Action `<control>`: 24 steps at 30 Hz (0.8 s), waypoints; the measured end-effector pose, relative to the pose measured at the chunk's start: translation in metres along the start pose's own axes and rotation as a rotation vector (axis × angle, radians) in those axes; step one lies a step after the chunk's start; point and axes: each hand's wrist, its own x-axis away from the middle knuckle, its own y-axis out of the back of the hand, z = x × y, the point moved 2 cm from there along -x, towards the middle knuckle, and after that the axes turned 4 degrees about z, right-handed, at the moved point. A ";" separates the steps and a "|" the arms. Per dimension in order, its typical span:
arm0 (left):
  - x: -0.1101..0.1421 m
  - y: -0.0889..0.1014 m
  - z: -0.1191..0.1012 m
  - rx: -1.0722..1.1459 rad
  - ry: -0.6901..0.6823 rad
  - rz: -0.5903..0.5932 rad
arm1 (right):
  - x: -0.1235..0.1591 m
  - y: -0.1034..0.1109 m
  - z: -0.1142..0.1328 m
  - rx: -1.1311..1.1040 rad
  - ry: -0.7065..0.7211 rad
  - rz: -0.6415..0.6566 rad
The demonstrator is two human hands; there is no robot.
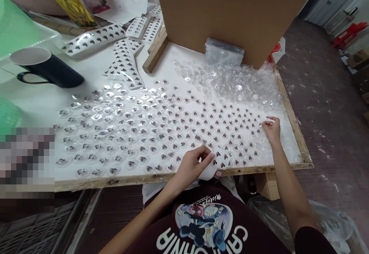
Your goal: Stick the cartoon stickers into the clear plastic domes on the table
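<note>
Near the table's front edge, my left hand (190,166) is closed on a sticker sheet (208,172), white backing paper with small dark-red prints. Part of the sheet is hidden beneath the fingers. Further right, my right hand (272,131) is pinched just above the tabletop, with what looks like a small dark-printed sticker (268,117) at its fingertips. Rows of clear round discs (86,146) with the same kind of print spread across the white table (178,63). Plain clear discs (258,146) lie just below the right hand.
A heap of clear discs (239,87) lies before a tall cardboard box (230,12). More printed sheets (125,60), a wooden block (155,54), a tipped-looking dark mug (57,69) and a glass of yellow liquid (72,8) are at left. A wooden strip (291,119) edges the table.
</note>
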 end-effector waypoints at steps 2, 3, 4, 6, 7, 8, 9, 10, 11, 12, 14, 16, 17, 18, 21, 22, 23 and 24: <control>-0.001 0.000 0.001 -0.002 0.004 -0.002 | 0.000 -0.004 0.000 0.050 0.004 0.008; -0.001 0.000 0.002 -0.004 0.008 -0.003 | 0.000 -0.006 0.000 0.078 0.008 0.010; -0.001 0.000 0.003 -0.006 0.012 -0.003 | 0.000 -0.007 0.001 0.105 0.014 0.013; -0.001 -0.001 0.004 -0.005 0.019 -0.002 | 0.000 -0.009 0.002 0.153 0.032 0.023; -0.001 -0.002 0.005 -0.003 0.022 0.000 | 0.001 -0.010 0.003 0.186 0.047 0.033; -0.001 -0.002 0.005 0.000 0.024 0.001 | 0.001 -0.011 0.004 0.229 0.064 0.041; -0.001 -0.002 0.006 0.002 0.025 0.002 | 0.002 -0.012 0.005 0.281 0.083 0.042; -0.001 -0.002 0.006 0.002 0.026 0.003 | 0.003 -0.013 0.005 0.338 0.102 0.038; -0.002 -0.002 0.006 0.000 0.027 0.003 | 0.004 -0.013 0.005 0.388 0.118 0.026; -0.002 -0.001 0.006 -0.004 0.029 0.002 | 0.004 -0.012 0.005 0.415 0.128 0.005; -0.002 0.000 0.006 -0.011 0.034 0.005 | 0.003 -0.010 0.004 0.402 0.134 -0.050; -0.002 0.001 0.006 -0.011 0.040 0.005 | -0.001 -0.005 0.002 0.354 0.130 -0.102; -0.002 0.001 0.005 -0.010 0.044 0.004 | -0.004 -0.001 0.002 0.335 0.125 -0.125; -0.002 0.001 0.005 -0.009 0.047 0.003 | -0.007 0.002 0.001 0.324 0.116 -0.139; -0.002 0.001 0.004 -0.009 0.050 0.001 | -0.019 0.010 -0.003 0.292 0.062 -0.128; -0.002 0.001 0.004 -0.007 0.049 0.002 | -0.023 0.011 -0.005 0.281 0.040 -0.112; -0.002 0.001 0.004 -0.006 0.046 0.002 | -0.026 0.012 -0.007 0.272 0.020 -0.093; -0.002 0.001 0.004 -0.006 0.043 0.001 | -0.028 0.012 -0.008 0.267 0.003 -0.077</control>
